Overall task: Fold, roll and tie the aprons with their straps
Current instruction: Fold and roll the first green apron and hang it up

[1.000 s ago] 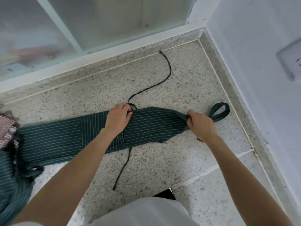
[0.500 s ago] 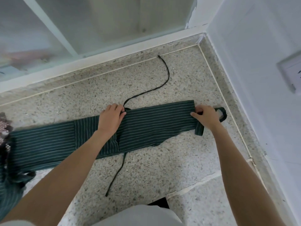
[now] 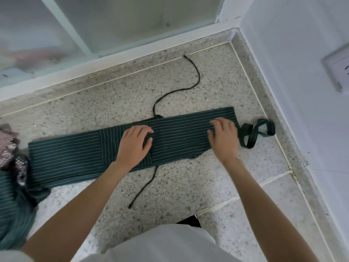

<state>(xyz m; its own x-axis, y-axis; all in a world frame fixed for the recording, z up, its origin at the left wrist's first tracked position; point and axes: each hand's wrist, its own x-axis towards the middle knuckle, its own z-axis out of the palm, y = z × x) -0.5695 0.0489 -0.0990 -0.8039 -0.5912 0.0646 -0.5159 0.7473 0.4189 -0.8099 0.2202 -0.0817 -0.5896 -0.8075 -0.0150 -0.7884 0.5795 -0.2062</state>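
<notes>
Nearest the camera: pale garment (image 3: 162,244) at bottom edge, w/ both bare forearms reaching fwd over a speckled terrazzo floor (image 3: 188,190). A thin dark strap (image 3: 143,188) trails from under the near edge of the apron toward the viewer, its end lying loose on the floor. The green pinstriped apron (image 3: 75,152) lies flat on the floor, folded lengthwise into a long narrow band running left to right, slightly tilted up at the right end. Left hand (image 3: 135,146) rests palm-down on the band's middle, fingers mostly straight, fingertips slightly bent on the cloth, gripping nothing. Right hand (image 3: 223,138) lies on the band's right end, fingers spread & relaxed, a bit motion-blurred, also grasping nothing. Just beyond the right end, the neck loop (image 3: 255,132) sits twisted into a figure-eight on the floor, near the wall. At far left, a heap of other cloth (image 3: 11,210): more green striped fabric plus a reddish patterned piece (image 3: 6,146), touching the band's left end. Farther back, a 2nd strap (image 3: 188,86) comes off the band's far edge & snakes away toward the white frame (image 3: 113,57) of frosted glass panels. Right side: white wall (image 3: 302,72) w/ a socket plate (image 3: 338,70).
</notes>
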